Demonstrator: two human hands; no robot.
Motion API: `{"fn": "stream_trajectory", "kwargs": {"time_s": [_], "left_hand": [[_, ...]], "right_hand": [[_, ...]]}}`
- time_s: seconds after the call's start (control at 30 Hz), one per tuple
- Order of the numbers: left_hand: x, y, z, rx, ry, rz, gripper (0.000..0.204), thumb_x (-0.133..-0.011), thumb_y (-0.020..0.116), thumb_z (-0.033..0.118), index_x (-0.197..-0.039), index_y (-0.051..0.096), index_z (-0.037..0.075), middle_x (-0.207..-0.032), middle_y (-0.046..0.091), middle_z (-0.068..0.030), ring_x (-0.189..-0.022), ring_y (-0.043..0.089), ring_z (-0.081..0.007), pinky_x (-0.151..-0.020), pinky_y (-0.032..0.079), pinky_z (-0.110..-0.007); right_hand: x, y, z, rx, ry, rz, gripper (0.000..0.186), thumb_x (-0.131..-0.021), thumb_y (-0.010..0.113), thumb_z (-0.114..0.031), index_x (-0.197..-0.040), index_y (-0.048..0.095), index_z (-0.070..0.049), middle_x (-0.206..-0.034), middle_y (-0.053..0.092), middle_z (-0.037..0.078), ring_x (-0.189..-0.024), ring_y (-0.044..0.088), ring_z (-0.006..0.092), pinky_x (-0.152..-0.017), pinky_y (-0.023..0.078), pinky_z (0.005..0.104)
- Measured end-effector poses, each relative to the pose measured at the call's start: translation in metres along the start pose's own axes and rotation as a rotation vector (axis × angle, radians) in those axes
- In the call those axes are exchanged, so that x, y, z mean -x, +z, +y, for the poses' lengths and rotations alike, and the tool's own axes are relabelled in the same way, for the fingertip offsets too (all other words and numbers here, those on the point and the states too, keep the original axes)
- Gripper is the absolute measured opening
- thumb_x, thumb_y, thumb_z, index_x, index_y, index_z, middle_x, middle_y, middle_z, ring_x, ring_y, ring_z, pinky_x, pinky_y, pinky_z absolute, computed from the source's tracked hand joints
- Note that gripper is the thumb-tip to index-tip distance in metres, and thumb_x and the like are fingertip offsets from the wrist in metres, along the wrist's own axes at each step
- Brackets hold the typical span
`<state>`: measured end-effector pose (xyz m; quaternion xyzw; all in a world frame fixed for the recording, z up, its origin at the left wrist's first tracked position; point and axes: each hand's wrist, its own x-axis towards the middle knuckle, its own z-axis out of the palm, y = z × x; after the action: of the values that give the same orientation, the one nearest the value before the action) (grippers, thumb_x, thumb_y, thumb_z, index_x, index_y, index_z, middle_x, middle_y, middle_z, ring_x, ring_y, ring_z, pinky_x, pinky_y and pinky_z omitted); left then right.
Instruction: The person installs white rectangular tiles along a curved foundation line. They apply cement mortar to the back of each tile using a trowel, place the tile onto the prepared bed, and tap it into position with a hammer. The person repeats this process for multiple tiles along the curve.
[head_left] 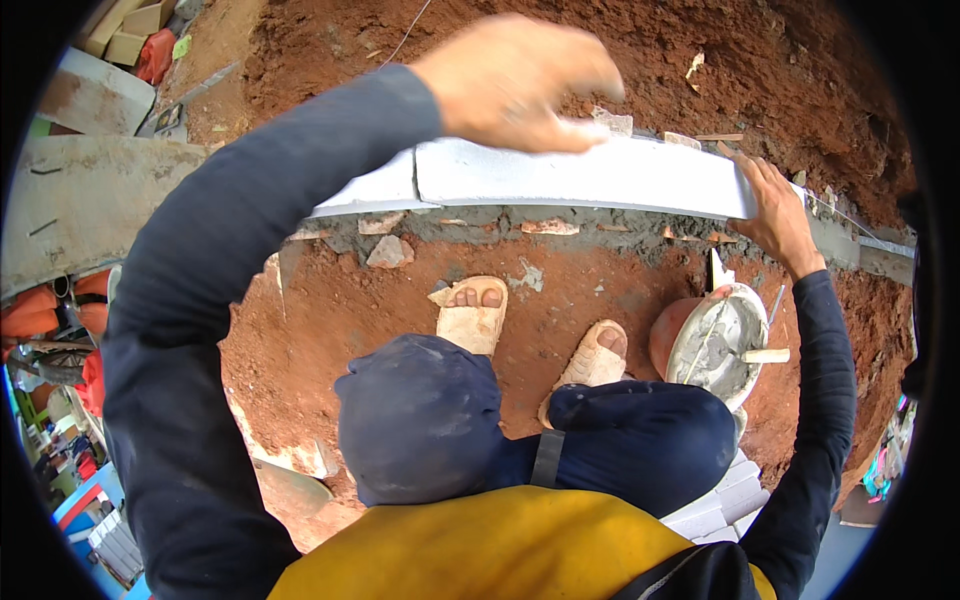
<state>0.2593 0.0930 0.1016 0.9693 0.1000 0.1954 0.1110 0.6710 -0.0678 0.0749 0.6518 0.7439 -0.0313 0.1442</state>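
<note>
A long white building block lies in front of me on a bed of grey mortar. My right hand grips its right end, with the thumb on the near side and the fingers over the far side. Above the block's left part hovers my left hand, blurred by motion. Its thumb is apart from the fingers and nothing shows in it. Another white block meets the first at a narrow joint on the left. Broken brick pieces stick out of the mortar under the near edge.
At right, a reddish bucket holds wet grey mortar and a tool with a pale handle. A thin string runs past the block's right end. Red soil rises behind. More white blocks lie beside my leg.
</note>
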Motion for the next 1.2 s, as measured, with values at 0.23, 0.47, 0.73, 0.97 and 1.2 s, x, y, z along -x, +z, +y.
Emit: {"fn": "stream_trajectory", "kwargs": {"time_s": [0.23, 0.47, 0.73, 0.97, 1.2], "left_hand": [[0.087, -0.03, -0.038, 0.397, -0.668, -0.682, 0.062, -0.096, 0.077, 0.042, -0.139, 0.067, -0.001, -0.137, 0.07, -0.0249, -0.126, 0.069, -0.0366, -0.111, 0.054, -0.05], [0.094, -0.025, -0.034, 0.563, -0.787, -0.534, 0.04, -0.089, 0.085, 0.023, -0.12, 0.077, -0.002, -0.109, 0.079, -0.0167, -0.102, 0.075, -0.0284, -0.094, 0.058, -0.04], [0.096, -0.021, -0.041, 0.846, -0.987, -0.487, 0.05, -0.084, 0.093, 0.032, -0.114, 0.077, -0.004, -0.111, 0.076, -0.0169, -0.106, 0.075, -0.0277, -0.098, 0.058, -0.041], [0.105, -0.019, -0.035, 0.755, -1.005, -0.391, 0.056, -0.081, 0.095, 0.036, -0.117, 0.08, -0.005, -0.117, 0.077, -0.0196, -0.11, 0.072, -0.0297, -0.1, 0.054, -0.042], [0.106, -0.022, -0.048, 0.571, -0.752, -0.648, 0.054, -0.091, 0.083, 0.02, -0.139, 0.069, -0.002, -0.138, 0.071, -0.021, -0.126, 0.065, -0.034, -0.115, 0.043, -0.045]], "right_hand": [[0.001, -0.004, -0.006, -0.083, 0.056, -0.031, 0.106, -0.064, 0.1, -0.019, -0.155, 0.049, -0.01, -0.157, 0.053, 0.021, -0.143, 0.053, 0.0419, -0.122, 0.046, 0.0488], [0.041, -0.005, 0.002, -0.18, 0.037, 0.284, 0.107, -0.082, 0.089, -0.045, -0.168, 0.035, -0.012, -0.16, 0.05, 0.022, -0.15, 0.045, 0.0413, -0.129, 0.034, 0.0549], [0.065, 0.058, 0.067, -1.184, 1.016, 0.619, 0.074, -0.107, 0.061, -0.053, -0.164, 0.046, -0.009, -0.166, 0.046, 0.021, -0.154, 0.044, 0.0365, -0.125, 0.037, 0.052], [0.057, 0.098, 0.064, -1.464, 0.976, 0.616, 0.057, -0.112, 0.058, -0.043, -0.156, 0.057, -0.007, -0.149, 0.062, 0.013, -0.136, 0.059, 0.0254, -0.114, 0.05, 0.0443], [0.052, 0.106, 0.06, -1.425, 1.015, 0.689, 0.061, -0.109, 0.063, -0.045, -0.15, 0.061, 0.0, -0.144, 0.065, 0.016, -0.133, 0.062, 0.0265, -0.114, 0.049, 0.0399]]}}
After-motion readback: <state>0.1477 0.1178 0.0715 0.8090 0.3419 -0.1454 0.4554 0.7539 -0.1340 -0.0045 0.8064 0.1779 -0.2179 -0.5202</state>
